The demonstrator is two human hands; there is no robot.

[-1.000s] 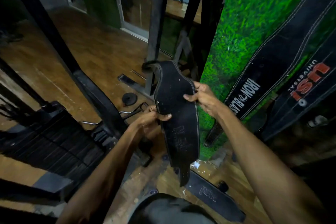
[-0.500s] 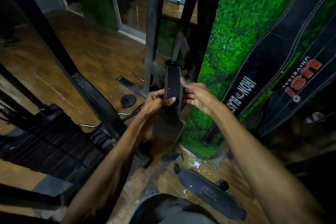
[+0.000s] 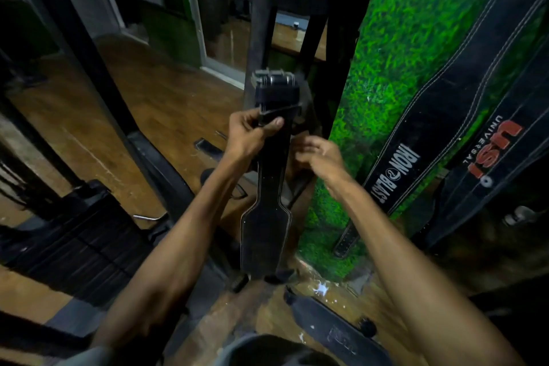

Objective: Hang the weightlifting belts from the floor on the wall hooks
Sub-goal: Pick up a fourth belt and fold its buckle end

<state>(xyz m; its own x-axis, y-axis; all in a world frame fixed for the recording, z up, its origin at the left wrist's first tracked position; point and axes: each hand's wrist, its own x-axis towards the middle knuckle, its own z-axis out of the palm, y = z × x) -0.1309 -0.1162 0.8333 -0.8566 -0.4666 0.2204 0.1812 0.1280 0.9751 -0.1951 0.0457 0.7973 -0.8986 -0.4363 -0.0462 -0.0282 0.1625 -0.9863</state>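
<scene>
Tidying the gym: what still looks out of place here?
One belt on the floor lies flat near the green wall, not hung like the two belts on the wall. The left hand holds another belt upright by its buckle end.

My view: both forearms bare, no sleeves, no watch or bands at wrists. Left hand (image 3: 248, 135) and right hand (image 3: 319, 157) ungloved, no rings seen. Grey garment at 6 o'clock edge.

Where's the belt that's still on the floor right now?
In the head view it lies low and right of centre: the floor belt sits below the held belt, near the foot of the green wall.
</scene>
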